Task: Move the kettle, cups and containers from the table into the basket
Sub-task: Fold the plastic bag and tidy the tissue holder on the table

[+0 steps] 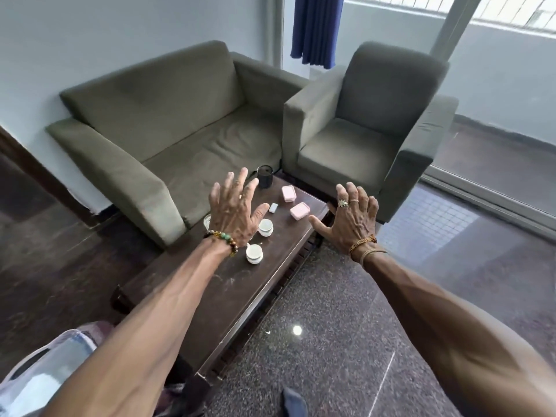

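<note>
Fingers spread and empty on both my left hand (237, 212) and right hand (352, 221), above the table (228, 293); kettle (265, 176) at its far edge, cups (266, 227) and pink containers (299, 210) mid-table, no readable writing.

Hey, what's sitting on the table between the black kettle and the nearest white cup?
In the head view, a small white box lies between the kettle and the cups; the left hand hovers over that stretch.

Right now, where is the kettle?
In the head view the dark kettle stands at the table's far end, near the sofa, just beyond the left hand's fingers and left of the pink containers.
</note>
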Demonstrator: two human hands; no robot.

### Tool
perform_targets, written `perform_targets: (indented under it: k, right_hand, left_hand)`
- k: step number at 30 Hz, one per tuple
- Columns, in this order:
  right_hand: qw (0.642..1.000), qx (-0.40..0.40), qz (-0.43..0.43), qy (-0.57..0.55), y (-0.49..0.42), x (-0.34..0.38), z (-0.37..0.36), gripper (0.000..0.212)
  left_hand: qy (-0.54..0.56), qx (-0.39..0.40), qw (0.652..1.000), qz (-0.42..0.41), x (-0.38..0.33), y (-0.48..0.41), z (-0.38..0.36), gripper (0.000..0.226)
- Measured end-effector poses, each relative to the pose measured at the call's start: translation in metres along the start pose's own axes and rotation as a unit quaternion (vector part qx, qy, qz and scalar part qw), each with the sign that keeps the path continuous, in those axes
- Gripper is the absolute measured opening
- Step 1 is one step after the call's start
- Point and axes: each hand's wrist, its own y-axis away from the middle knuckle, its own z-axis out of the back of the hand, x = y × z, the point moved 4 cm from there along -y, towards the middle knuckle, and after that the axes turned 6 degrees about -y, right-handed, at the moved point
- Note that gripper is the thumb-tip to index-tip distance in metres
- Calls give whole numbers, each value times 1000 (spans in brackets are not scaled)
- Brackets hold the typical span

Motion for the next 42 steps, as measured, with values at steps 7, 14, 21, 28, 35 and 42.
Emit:
perform_targets:
  k: [7,14,21,28,35,42]
  right_hand:
    - [997,20,56,-42,-29,39,-7,104]
    - [981,40,163,-93,-46,130,-22,101]
    - [972,51,210,-94,-38,170,-36,104]
    - [968,61,222,-102,-33,181,-41,103]
    - [950,83,278,-113,-21,224,-48,103]
    - [911,94,373,-150,9,323,-47,100]
  left_hand:
    - [-16,-11,998,55,27,-1,13,61]
    - [-62,-18,983,171,103,40,35,61]
    - [-98,10,967,234,134,80,47,62]
    - [-104,20,966,237,132,87,44,62]
    - [-105,11,959,265,151,115,54,59]
    - [-135,14,919,370,214,188,94,58]
